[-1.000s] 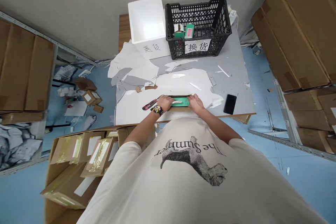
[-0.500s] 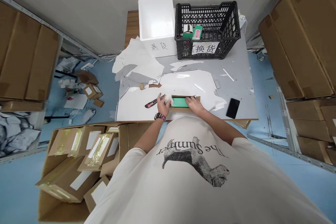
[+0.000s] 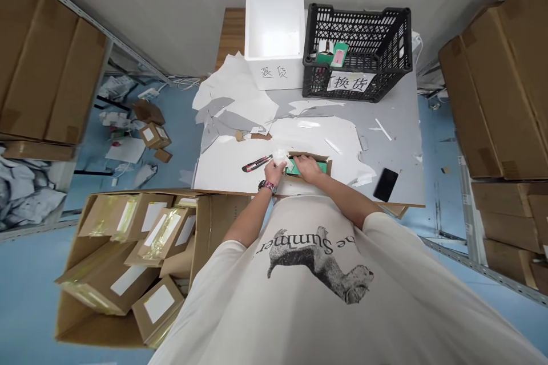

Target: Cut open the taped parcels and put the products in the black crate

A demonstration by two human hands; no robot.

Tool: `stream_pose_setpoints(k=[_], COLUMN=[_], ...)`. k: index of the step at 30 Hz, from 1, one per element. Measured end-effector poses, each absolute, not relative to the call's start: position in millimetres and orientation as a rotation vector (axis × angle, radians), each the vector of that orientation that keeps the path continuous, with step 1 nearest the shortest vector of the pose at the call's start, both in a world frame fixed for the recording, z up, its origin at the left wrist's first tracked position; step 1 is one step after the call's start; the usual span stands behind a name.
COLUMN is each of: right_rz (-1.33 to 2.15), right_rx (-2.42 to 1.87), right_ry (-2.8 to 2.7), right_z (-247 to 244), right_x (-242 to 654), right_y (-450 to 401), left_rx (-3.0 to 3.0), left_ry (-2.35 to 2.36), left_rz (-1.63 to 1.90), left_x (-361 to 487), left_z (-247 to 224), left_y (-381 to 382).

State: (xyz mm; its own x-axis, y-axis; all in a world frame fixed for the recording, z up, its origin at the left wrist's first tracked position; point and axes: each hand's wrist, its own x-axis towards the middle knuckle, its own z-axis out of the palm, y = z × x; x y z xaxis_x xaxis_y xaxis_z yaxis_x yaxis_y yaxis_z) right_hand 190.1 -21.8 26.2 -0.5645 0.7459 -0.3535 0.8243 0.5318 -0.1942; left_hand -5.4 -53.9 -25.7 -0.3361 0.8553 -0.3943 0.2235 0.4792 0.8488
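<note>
A small open cardboard box lies near the table's front edge, with a green box inside it. My left hand pinches a crumpled piece of white wrapping at the box's left end. Across the green box lies my right hand, fingers over its left part and reaching into the cardboard box; their tips are partly hidden. Left of my left hand, a red and black utility knife rests on the white table covering.
A white foam box and a black crate holding small green boxes stand at the back. To the right lies a phone. A large carton of parcels stands at lower left. Paper scraps litter the table.
My right hand has moved left along the green box. The white wrapping now sticks up higher from my left hand. The whole view has shifted slightly.
</note>
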Motion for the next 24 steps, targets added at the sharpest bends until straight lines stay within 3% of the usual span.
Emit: stream_pose_setpoints(k=[24], right_rz=[-0.735], right_rx=[1.194], right_ry=[2.696], right_z=[31.0], right_x=[216.4], right_y=[-17.1], left_rx=[1.089], left_ry=[1.958], left_rz=[0.939], left_x=[-3.4], left_z=[-15.6], left_y=[-43.3])
